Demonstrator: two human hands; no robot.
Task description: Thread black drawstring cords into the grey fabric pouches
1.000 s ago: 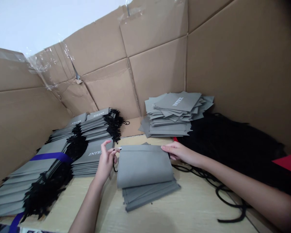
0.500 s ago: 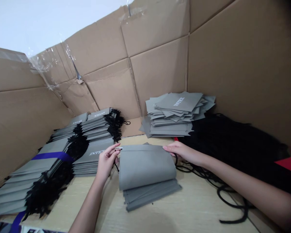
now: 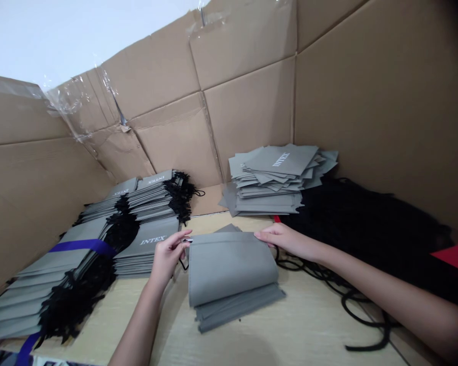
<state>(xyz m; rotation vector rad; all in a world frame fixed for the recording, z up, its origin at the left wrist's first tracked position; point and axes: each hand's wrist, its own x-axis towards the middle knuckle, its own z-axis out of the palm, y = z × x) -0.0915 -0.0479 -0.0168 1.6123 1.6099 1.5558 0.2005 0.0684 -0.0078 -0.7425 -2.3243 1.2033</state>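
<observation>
A grey fabric drawstring bag (image 3: 232, 267) bulges up over more grey bags (image 3: 244, 307) lying on the table. At its upper right corner, my right hand (image 3: 277, 236) is closed, pinching the hemmed edge between thumb and fingers. My left hand (image 3: 170, 254) is closed at the upper left corner, pinching a small thin tool (image 3: 188, 240) with a pale, shiny end at the hem opening. A short loop of black cord (image 3: 183, 264) hangs beside those fingers; the rest of the tool is hidden.
Stacked bags printed INTEX (image 3: 152, 240), with black cords, stand at left, some bound by a purple strap (image 3: 84, 245). Behind is a loose stack of grey bags (image 3: 270, 178). A heap of black cords (image 3: 366, 223) lies right, near a red piece (image 3: 454, 259). Cardboard walls (image 3: 248, 112) enclose the table.
The held bag's upper edge and both hands have dipped slightly toward me. Less of the tool shows at the left corner. More of the grey piece behind the bag is visible.
</observation>
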